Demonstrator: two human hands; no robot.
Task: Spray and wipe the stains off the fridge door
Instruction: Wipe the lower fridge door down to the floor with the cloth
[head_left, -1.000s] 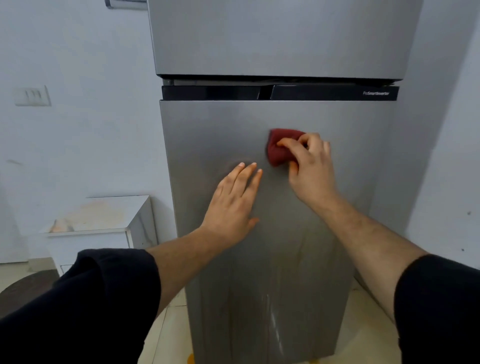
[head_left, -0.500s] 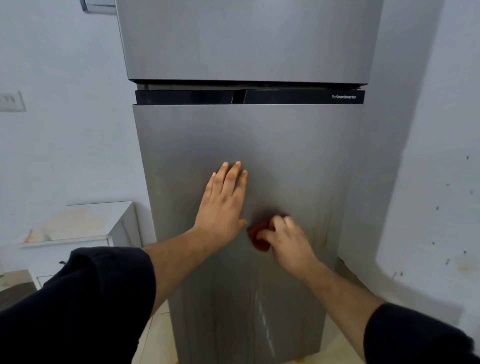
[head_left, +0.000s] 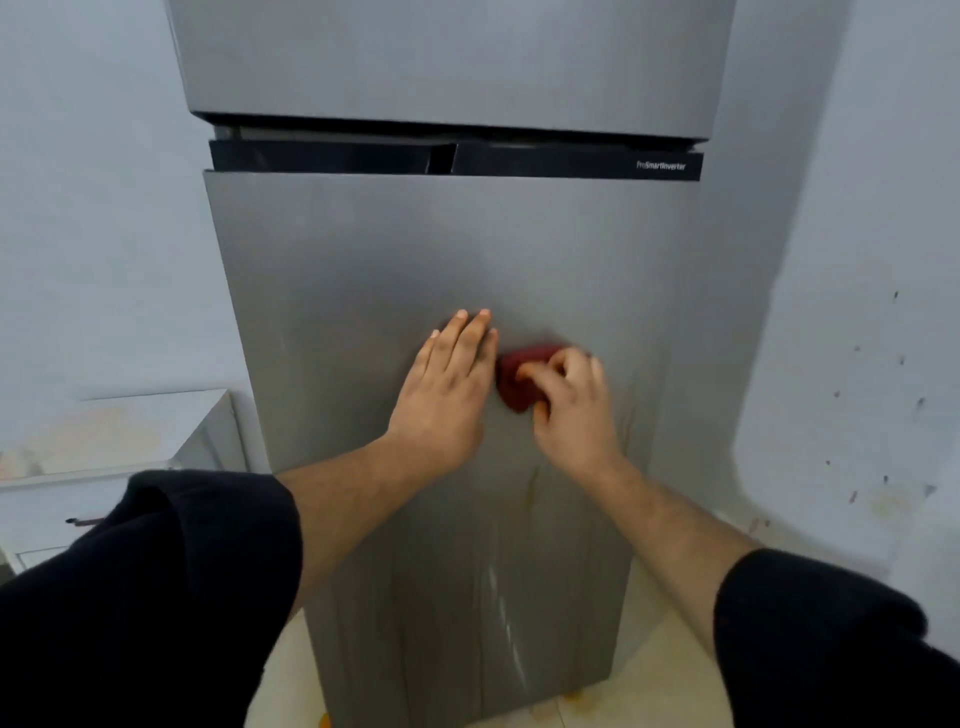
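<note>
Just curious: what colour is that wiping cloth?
Dark red cloth, seen in the head view.

Both arms reach forward from the bottom corners of the view, each in a dark sleeve pushed up to around the elbow, forearms bare. The left hand (head_left: 447, 395) lies flat and open — fingers (head_left: 470, 338) straight, held close together and pointing up, palm pressed against the fridge door (head_left: 363, 291). The right hand (head_left: 571, 410) sits just beside it (slightly lower), its fingers curled and bunched around a red cloth (head_left: 517, 382) — knuckles raised, thumb tucked under at the cloth's lower edge. The two wrists angle inward toward each other.
</note>
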